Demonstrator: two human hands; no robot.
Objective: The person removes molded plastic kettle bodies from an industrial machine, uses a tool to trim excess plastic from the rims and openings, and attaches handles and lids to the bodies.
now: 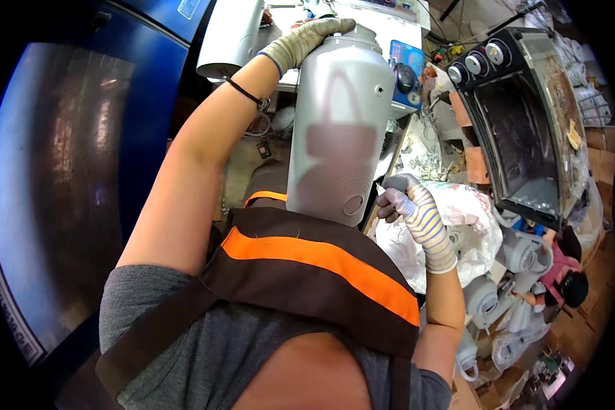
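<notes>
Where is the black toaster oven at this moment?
In the head view, the black toaster oven is at the upper right, to the right of the silver housing that the gloved hands hold, above a heap of white plastic bags.

Bright even workshop light, soft glare on the silver housing (338, 130) I hold, black fisheye corners, edges bent.

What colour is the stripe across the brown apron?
Bright orange. The stripe runs diagonally across the brown apron, seen best in the head view.
</notes>
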